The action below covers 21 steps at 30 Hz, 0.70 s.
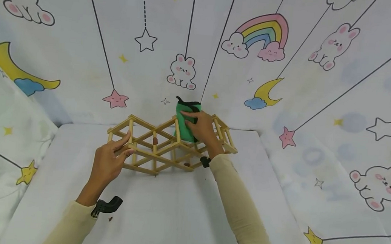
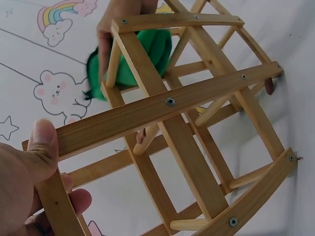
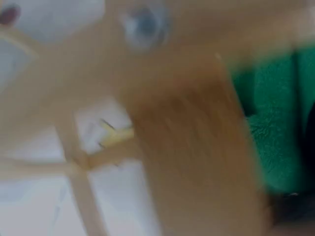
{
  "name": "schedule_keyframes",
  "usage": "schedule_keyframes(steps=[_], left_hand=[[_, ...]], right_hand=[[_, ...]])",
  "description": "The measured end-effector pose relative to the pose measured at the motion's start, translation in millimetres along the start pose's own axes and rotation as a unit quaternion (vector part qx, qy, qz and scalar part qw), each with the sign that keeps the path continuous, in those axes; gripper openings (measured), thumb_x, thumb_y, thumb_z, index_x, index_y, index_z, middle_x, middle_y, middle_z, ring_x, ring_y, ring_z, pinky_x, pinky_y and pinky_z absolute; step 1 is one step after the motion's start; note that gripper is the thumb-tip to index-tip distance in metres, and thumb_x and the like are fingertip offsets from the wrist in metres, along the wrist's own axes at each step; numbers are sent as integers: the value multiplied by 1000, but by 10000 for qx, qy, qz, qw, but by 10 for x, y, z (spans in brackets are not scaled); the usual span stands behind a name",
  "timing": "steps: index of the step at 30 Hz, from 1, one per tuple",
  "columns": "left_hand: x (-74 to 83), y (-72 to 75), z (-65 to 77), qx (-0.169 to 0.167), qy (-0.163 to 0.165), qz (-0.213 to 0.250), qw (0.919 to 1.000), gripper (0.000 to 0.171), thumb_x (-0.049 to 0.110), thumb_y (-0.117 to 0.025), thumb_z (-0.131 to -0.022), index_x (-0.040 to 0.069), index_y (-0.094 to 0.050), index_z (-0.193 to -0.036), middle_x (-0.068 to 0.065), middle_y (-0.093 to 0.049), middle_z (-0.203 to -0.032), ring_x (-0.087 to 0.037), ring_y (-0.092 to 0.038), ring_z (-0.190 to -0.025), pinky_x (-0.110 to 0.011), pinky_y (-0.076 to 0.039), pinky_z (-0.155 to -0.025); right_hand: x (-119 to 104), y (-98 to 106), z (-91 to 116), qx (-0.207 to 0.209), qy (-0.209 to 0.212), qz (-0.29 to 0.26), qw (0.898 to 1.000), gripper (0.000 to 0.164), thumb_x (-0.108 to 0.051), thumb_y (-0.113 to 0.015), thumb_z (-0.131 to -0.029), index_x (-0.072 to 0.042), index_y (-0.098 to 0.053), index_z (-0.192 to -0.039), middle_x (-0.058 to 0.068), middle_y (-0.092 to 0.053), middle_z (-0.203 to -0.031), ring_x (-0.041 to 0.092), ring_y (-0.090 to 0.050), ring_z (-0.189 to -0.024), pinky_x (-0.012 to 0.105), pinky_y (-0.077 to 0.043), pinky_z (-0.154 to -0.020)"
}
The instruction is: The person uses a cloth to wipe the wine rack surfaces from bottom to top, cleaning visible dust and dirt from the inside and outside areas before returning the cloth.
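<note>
A wooden lattice rack (image 1: 160,158) of crossed slats and round dowels, joined with metal bolts, stands on the white surface in the head view. My left hand (image 1: 106,162) grips its left end; in the left wrist view the thumb (image 2: 43,140) lies on a slat and fingertips show behind it. My right hand (image 1: 202,127) holds a green cloth (image 1: 186,133) with black edging at the rack's middle top. Close up and blurred in the right wrist view, a broad slat (image 3: 197,162) stands beside the green cloth (image 3: 275,137). The rack partly hides the right hand in the left wrist view.
A white sheet (image 1: 175,215) covers the work surface. Behind it hangs a backdrop (image 1: 211,89) printed with rabbits, stars, moons and a rainbow. A small reddish-brown scrap (image 1: 110,219) lies near the left wrist. A black strap piece (image 1: 109,205) juts from that wrist.
</note>
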<state>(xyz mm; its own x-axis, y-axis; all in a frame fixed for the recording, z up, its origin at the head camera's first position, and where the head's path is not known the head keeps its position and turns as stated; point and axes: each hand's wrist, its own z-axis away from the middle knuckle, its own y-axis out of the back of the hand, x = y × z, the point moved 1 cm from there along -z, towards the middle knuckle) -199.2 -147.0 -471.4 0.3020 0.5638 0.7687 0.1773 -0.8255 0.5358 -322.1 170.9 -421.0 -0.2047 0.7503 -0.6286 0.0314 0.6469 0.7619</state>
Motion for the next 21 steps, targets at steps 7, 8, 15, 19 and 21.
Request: schedule_keyframes(steps=[7,8,15,19,21], left_hand=[[11,3,-30,-33,-62,-21,10000,65,15,-82,-92,16,-57,-153,-24,-75,-110,-42,-75,-105,-23,-47,-68],[12,7,-34,-22,-66,-22,10000,65,15,-82,-93,16,-57,-153,-24,-74,-108,-42,-75,-107,-22,-48,-70],[-12,4,-9,10,43,26,10000,65,15,-82,-93,18,-56,-153,-23,-71,-106,-44,-75,-109,-32,-55,-75],[-6,-22,-9,-55,51,93,9999,65,15,-81,-94,19,-55,-154,-23,-72,-110,-42,-75,-111,-46,-61,-80],[3,-26,-17,-71,11,129,9999,65,15,-82,-93,18,-56,-154,-24,-72,-110,-42,-75,-111,-42,-60,-76]], right_hand=[[32,328,80,2112,-262,442,9761,37,-16,-75,-100,-28,-74,-135,17,-65,-147,36,-68,-123,48,-58,-97],[39,348,72,2672,-146,275,9631,37,-15,-76,-100,-27,-73,-136,18,-65,-147,36,-64,-132,50,-56,-104],[85,107,-5,2611,-44,1618,9516,31,-5,-68,-102,-20,-79,-128,22,-73,-130,39,-72,-107,52,-63,-78],[48,31,39,1854,-59,1644,9688,35,-3,-67,-100,-22,-80,-126,19,-74,-130,39,-71,-102,47,-60,-67],[20,86,55,2288,-86,1359,9639,36,-4,-69,-99,-23,-79,-127,20,-73,-130,39,-70,-106,49,-61,-72]])
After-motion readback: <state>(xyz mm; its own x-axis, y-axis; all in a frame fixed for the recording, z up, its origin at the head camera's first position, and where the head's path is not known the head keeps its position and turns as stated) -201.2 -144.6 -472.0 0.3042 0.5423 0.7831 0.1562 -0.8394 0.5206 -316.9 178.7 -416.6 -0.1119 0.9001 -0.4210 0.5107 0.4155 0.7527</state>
